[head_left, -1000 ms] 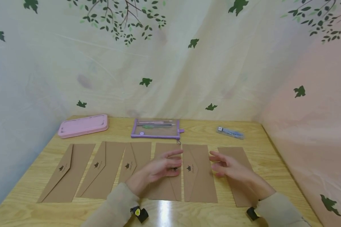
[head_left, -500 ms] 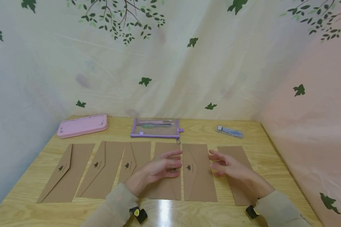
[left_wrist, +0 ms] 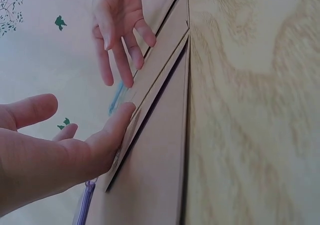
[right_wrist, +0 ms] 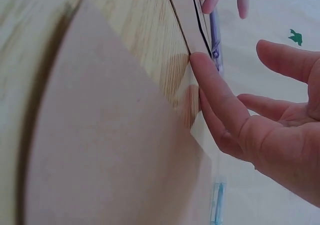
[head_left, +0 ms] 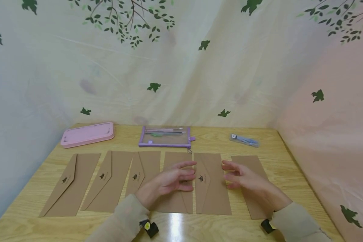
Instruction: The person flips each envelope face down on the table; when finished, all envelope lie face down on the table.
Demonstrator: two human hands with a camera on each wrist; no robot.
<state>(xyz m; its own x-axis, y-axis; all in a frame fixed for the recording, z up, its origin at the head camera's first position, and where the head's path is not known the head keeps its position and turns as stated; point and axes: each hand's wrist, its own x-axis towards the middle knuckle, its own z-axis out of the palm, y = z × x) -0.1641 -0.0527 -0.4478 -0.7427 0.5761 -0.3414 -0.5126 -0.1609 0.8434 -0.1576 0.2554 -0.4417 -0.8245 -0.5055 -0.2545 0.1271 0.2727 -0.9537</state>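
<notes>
Several brown kraft envelopes lie side by side on the table. Between my hands is an envelope (head_left: pixel 216 195) with a small black crown print on its flap. My left hand (head_left: pixel 170 179) is over the envelope (head_left: pixel 178 205) to its left, fingers loosely extended towards the middle one. At the right edge of the middle envelope, my right hand (head_left: pixel 245 178) has its fingers loosely bent, palm inward. A fingertip is at or very near that edge in the right wrist view. Under the right wrist lies an envelope (head_left: pixel 254 163) with no print visible. Neither hand grips anything.
Three more envelopes lie at left, including the outermost envelope (head_left: pixel 84 181). Along the back are a pink case (head_left: pixel 89 134), a clear pouch with purple edging (head_left: pixel 166 145) holding pens, and a small clear packet with blue contents (head_left: pixel 245 140). A patterned curtain (head_left: pixel 181 67) surrounds the table.
My left hand's fingers have shifted slightly right, towards the middle envelope. The right hand and the envelopes look unmoved.
</notes>
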